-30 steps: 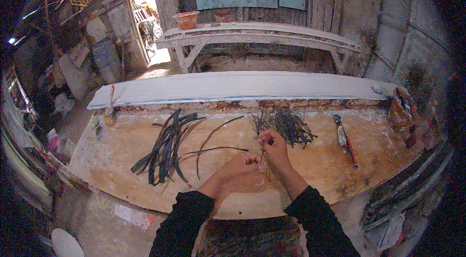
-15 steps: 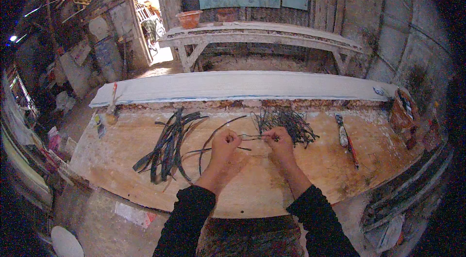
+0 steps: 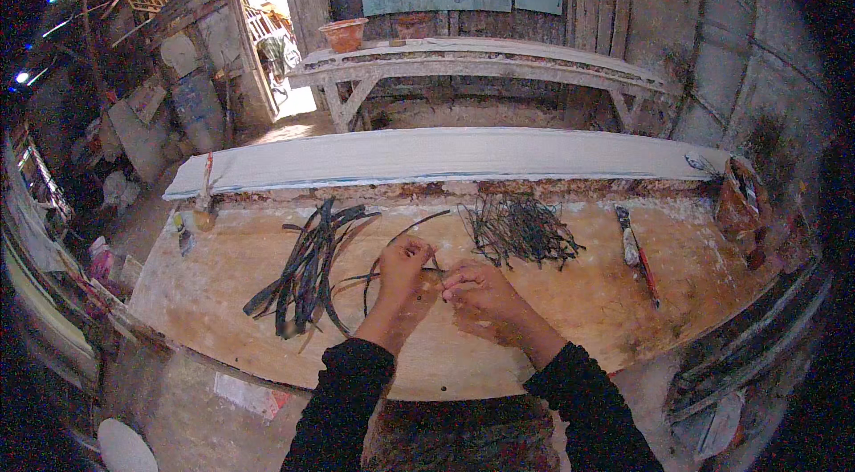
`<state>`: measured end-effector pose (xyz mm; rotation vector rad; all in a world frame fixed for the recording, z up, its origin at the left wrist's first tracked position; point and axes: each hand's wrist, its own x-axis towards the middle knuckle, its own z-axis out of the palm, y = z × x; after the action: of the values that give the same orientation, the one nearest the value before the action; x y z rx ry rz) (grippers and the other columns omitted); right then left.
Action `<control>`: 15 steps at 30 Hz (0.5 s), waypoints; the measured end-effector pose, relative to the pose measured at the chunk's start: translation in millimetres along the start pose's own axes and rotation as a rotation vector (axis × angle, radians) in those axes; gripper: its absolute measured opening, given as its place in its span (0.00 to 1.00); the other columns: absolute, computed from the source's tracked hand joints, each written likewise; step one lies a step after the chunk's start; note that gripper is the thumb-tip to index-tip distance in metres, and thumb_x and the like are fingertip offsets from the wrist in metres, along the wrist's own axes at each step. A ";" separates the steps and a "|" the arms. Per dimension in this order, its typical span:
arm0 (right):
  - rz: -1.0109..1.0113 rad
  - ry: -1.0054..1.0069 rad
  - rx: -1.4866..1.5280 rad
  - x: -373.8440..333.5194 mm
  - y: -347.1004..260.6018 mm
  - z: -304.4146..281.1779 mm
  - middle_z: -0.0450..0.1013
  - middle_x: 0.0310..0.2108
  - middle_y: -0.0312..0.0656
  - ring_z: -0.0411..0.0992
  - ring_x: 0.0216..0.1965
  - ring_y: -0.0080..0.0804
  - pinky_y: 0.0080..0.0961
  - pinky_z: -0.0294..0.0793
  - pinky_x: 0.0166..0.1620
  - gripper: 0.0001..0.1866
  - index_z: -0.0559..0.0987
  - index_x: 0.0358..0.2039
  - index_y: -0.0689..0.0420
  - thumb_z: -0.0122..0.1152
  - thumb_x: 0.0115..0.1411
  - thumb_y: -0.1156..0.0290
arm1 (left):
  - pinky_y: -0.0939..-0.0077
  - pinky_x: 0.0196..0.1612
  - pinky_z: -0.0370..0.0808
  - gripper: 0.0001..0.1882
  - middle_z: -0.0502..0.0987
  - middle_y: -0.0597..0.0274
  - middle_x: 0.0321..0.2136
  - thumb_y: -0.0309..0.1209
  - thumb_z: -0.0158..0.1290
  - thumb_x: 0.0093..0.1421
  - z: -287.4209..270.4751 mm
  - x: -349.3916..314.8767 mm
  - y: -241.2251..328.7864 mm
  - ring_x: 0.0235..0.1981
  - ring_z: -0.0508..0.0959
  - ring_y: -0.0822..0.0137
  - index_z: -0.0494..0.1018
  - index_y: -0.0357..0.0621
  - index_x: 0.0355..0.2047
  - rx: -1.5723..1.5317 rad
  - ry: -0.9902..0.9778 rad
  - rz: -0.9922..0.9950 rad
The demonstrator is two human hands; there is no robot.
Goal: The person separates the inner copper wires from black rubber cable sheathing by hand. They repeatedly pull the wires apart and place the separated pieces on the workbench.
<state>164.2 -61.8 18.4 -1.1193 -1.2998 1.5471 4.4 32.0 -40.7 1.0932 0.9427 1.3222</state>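
Observation:
My left hand is closed in a pinch over the middle of the wooden tabletop. Close beside it, my right hand also pinches, its fingertips almost meeting those of the left. A short length of thin dark strip runs between the two hands; the fingers hide most of it. Left of my hands lies a bundle of flat black strips. One loose strip curves out behind my left hand. Beyond my right hand sits a tangled pile of thin, short black strips.
A long white slab borders the table's far side. To the right lie a stained flat-bladed tool and a red slim tool, with a brown pouch at the corner. A brush is at the left. Behind stands a bench.
My right hand has moved left and nearer to me, turning over toward the left hand. The gap between the hands has narrowed, and the strip stretched between them shows a shorter length.

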 end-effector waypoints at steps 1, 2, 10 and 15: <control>-0.040 0.009 -0.031 1.4 2.3 -2.0 0.70 0.36 0.33 0.69 0.37 0.22 0.20 0.70 0.39 0.05 0.78 0.28 0.57 0.64 0.50 0.74 | 0.82 0.23 0.66 0.05 0.72 0.68 0.18 0.27 0.58 0.49 2.1 0.6 -2.8 0.20 0.70 0.77 0.74 0.38 0.23 -0.034 -0.038 -0.018; -0.079 0.019 -0.062 2.8 4.9 -3.8 0.70 0.34 0.34 0.69 0.36 0.21 0.19 0.69 0.38 0.05 0.78 0.27 0.57 0.64 0.49 0.75 | 0.83 0.23 0.67 0.05 0.72 0.68 0.18 0.26 0.58 0.50 3.1 0.2 -5.6 0.20 0.70 0.77 0.74 0.38 0.23 -0.050 -0.071 -0.031; -0.397 0.371 -0.182 17.7 17.3 -21.6 0.69 0.26 0.31 0.67 0.31 0.19 0.20 0.66 0.37 0.06 0.74 0.25 0.58 0.63 0.47 0.78 | 0.80 0.23 0.69 0.02 0.73 0.63 0.24 0.24 0.52 0.55 31.1 -38.3 35.9 0.22 0.73 0.73 0.71 0.39 0.30 -0.231 -0.327 -0.305; -0.438 0.640 -0.391 31.9 25.9 -34.2 0.66 0.26 0.32 0.64 0.29 0.20 0.20 0.64 0.36 0.03 0.74 0.27 0.58 0.57 0.51 0.80 | 0.80 0.29 0.70 0.05 0.74 0.65 0.25 0.27 0.54 0.56 32.2 -49.7 41.7 0.26 0.72 0.76 0.73 0.39 0.30 0.090 -0.542 -0.219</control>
<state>187.1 -25.9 -13.9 -1.3113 -1.2941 0.5516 22.2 -22.1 4.0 1.2898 0.6919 0.7510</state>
